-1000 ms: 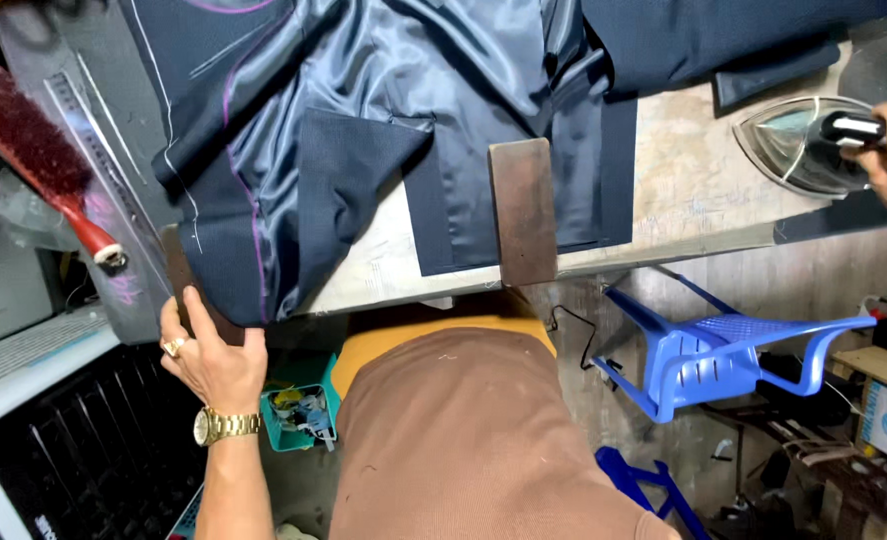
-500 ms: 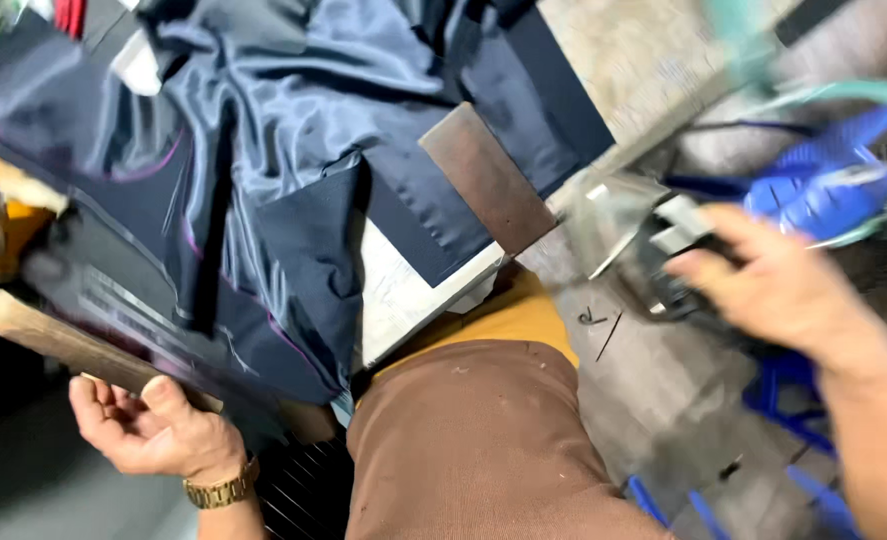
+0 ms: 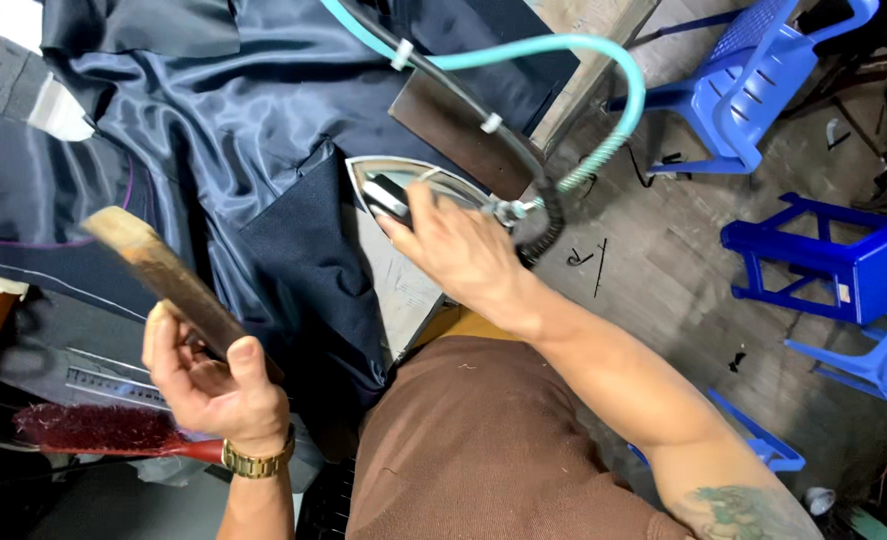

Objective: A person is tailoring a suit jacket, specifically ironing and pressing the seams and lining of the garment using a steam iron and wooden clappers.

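I'm gripping one steel iron (image 3: 418, 190) in right hand (image 3: 463, 255), fingers wrapped tight; left hand (image 3: 208, 385) fingers clamping one wooden block (image 3: 163, 275) beside it, over glossy navy jacket (image 3: 233, 120).

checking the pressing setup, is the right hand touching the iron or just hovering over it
Touching. In the head view, the right hand is wrapped over the handle of the iron, fingers closed on it with no gap; the iron sits over the dark fabric.

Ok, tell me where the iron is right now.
In the head view the iron sits just right of centre, gripped by the right hand, resting on the dark navy fabric beside the flat brown plate.
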